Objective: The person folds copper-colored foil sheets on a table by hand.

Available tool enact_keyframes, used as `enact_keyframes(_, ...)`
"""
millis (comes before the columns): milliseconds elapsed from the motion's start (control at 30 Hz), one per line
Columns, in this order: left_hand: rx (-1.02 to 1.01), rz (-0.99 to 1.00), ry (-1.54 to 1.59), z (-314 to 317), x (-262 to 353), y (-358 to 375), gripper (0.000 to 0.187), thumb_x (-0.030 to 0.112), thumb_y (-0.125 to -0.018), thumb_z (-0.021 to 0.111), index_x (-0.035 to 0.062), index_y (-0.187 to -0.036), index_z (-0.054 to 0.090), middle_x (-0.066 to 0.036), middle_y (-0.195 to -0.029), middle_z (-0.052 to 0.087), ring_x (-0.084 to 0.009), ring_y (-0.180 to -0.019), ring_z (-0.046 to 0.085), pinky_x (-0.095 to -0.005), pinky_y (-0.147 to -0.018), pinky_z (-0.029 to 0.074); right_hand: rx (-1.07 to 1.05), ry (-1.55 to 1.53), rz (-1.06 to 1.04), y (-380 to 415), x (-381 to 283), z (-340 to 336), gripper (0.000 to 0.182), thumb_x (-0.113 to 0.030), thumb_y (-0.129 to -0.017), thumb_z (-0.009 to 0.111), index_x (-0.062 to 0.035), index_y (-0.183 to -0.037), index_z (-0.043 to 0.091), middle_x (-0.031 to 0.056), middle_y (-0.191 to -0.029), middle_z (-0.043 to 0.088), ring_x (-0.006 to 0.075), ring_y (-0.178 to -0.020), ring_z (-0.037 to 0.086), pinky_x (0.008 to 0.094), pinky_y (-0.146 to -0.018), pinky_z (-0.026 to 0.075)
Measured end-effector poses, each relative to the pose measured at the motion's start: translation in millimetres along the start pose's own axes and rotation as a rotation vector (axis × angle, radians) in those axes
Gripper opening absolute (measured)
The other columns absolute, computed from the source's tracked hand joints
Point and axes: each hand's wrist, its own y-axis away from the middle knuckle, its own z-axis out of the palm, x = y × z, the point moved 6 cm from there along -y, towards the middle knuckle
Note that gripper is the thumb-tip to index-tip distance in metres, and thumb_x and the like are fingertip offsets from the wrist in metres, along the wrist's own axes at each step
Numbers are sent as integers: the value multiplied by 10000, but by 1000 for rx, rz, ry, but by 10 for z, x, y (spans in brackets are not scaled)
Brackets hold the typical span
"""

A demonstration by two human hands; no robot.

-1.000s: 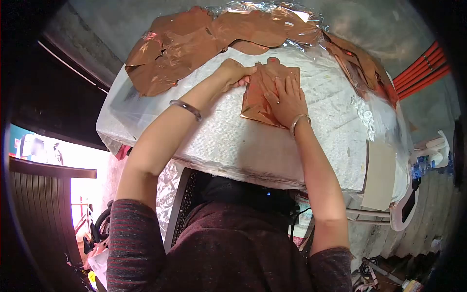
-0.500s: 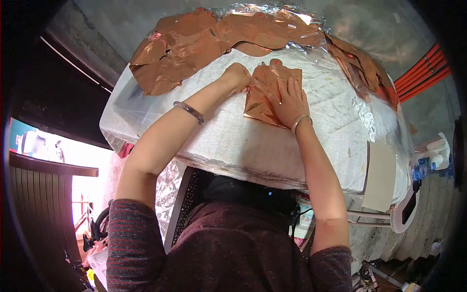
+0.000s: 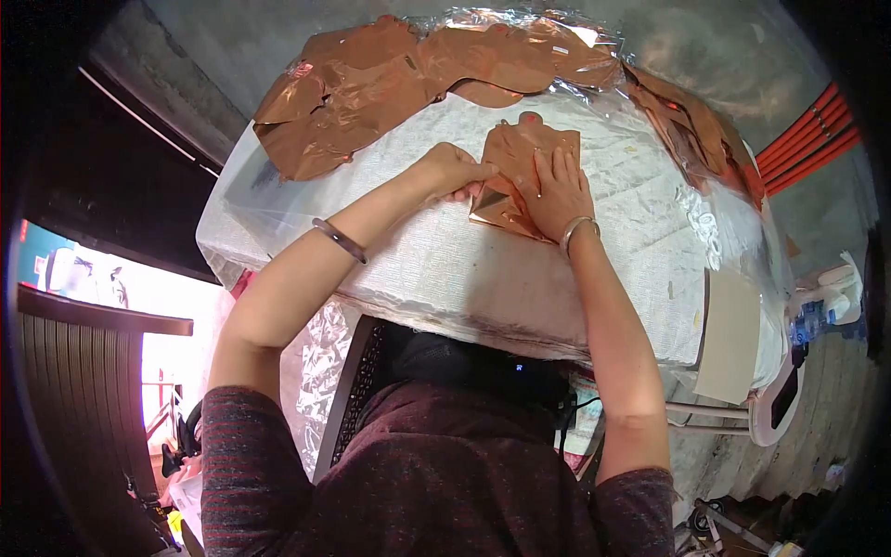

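A flat, folded copper-coloured foil balloon [image 3: 510,148] with a short rounded tab at its far end lies on the white cloth cover. My right hand [image 3: 559,195] rests on its right half, palm down and fingers stretched out. At the balloon's left edge, my left hand [image 3: 455,174] is closed in a pinch, thumb and forefinger on the foil. A lifted fold near the lower left corner catches the light. What lies beneath my right palm is hidden.
More flat copper foil balloons [image 3: 353,97] lie along the far side, over clear plastic wrap [image 3: 464,17]. Others [image 3: 691,130] hang at the right. White string [image 3: 703,227] and a cardboard piece [image 3: 729,325] sit at the right edge. Red pipes [image 3: 798,139] run beyond.
My left hand has moved down along the balloon's left edge, its thumb now stretched toward the foil. My right hand stays flat in place. The whole view has shifted slightly.
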Motion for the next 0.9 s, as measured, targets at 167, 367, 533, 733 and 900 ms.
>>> enact_keyframes(167, 3, 19, -19, 68, -51, -78, 301, 253, -863, 665, 58, -654, 568, -6, -534, 535, -61, -387, 459, -203, -349, 316, 9, 2, -2, 1, 3, -6, 657, -519, -936, 376, -112, -1447, 309, 192, -1517, 203, 300, -1425, 140, 418, -1138, 146)
enact_keyframes(367, -53, -142, -115, 94, -27, 31, 273, 169, -866, 576, 44, -623, 562, -30, -522, 540, -82, -353, 454, -213, -325, 321, -20, -10, 4, 2, 6, 5, 656, -513, -936, 375, -121, -1455, 294, 183, -1527, 179, 295, -1431, 117, 416, -1141, 135)
enact_keyframes(533, 7, -58, -68, 50, -37, -54, 266, 167, -852, 600, 23, -629, 587, -43, -521, 555, -82, -354, 455, -221, -308, 317, -52, -1, 14, 6, 1, -13, 663, -516, -936, 369, -121, -1461, 278, 181, -1532, 160, 295, -1433, 108, 416, -1143, 131)
enact_keyframes(733, -6, -40, -28, 53, -50, -58, 243, 146, -843, 595, 21, -634, 595, -56, -527, 564, -79, -354, 451, -222, -302, 306, -15, -7, -5, 4, -3, -1, 676, -527, -934, 362, -111, -1459, 277, 188, -1526, 174, 300, -1430, 117, 423, -1141, 136)
enact_keyframes(900, 49, 3, -44, 72, 17, -237, 289, 180, -866, 602, 28, -622, 580, -48, -511, 541, -89, -353, 442, -227, -309, 293, -31, 19, 2, -2, -2, -3, 659, -524, -944, 342, -122, -1461, 272, 182, -1525, 183, 303, -1425, 136, 430, -1136, 148)
